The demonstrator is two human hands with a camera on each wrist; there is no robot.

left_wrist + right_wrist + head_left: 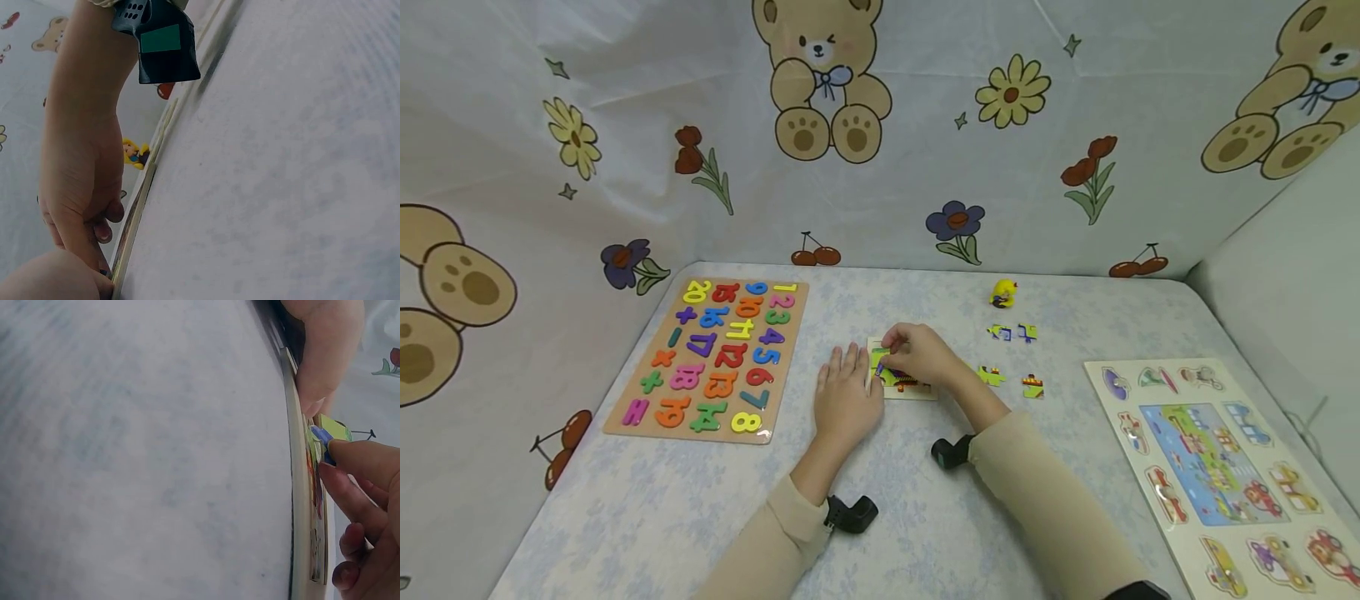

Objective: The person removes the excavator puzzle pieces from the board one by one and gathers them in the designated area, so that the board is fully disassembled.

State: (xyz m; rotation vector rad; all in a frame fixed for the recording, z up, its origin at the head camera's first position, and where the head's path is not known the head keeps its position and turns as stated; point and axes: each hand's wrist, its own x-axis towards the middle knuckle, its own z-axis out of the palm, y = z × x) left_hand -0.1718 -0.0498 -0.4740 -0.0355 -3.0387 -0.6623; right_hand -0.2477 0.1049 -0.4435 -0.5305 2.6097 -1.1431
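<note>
A small puzzle board (917, 395) with a pale frame and a green and purple picture lies on the table. My right hand (917, 353) is over it, pinching a blue and green puzzle piece (323, 440) between thumb and index finger, tilted up at the board's left part. My left hand (848, 395) lies flat with straight fingers just left of the board, its thumb touching the board's edge. Right of the board lie loose puzzle pieces, among them a green piece (991, 377) and a striped piece (1033, 386).
A wooden number board (706, 360) with coloured numerals is on the left. A larger picture board (1213, 467) lies at the right. A small yellow toy figure (1003, 294) stands at the back, behind two more loose pieces (1027, 332). A printed cloth hangs behind the table.
</note>
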